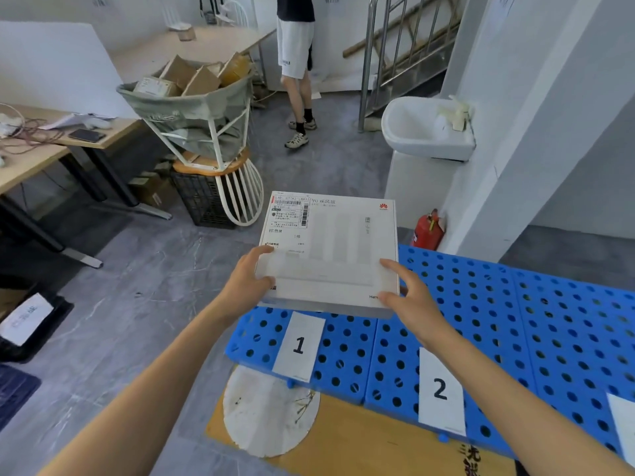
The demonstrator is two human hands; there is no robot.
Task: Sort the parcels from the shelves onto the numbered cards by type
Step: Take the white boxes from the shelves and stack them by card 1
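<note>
Grey stone-look floor (154, 286) fills the room, and a blue perforated mat (515, 321) is laid across its near right part. A white box (330, 252) is gripped at its two near corners. By the left hand (245, 280) the near-left corner is clasped: two digits are curled onto the top face and the rest are hidden beneath. By the right hand (409, 300) the near-right corner is pinched, with the thumb and a straight forefinger laid on top and the other fingers tucked round the side edge. Both forearms are stretched forward and drawn inward toward the box.

The box is held flat, face up, in the air over the mat's left end, its near edge above the far end of card 1 (300, 345). Its print is read upright from the wearer's side, so the top edge is pointed away; a shipping label is stuck at the far-left corner and a red logo is printed at the far right. The face looks nearly square, so a long axis cannot be told.

Card 2 (441, 389) is laid on the mat to the right of card 1. Further off, a sack (192, 97) of brown parcels is propped on a white frame, and a sink (426, 132) and a red extinguisher (427, 231) are seen by the right wall.
</note>
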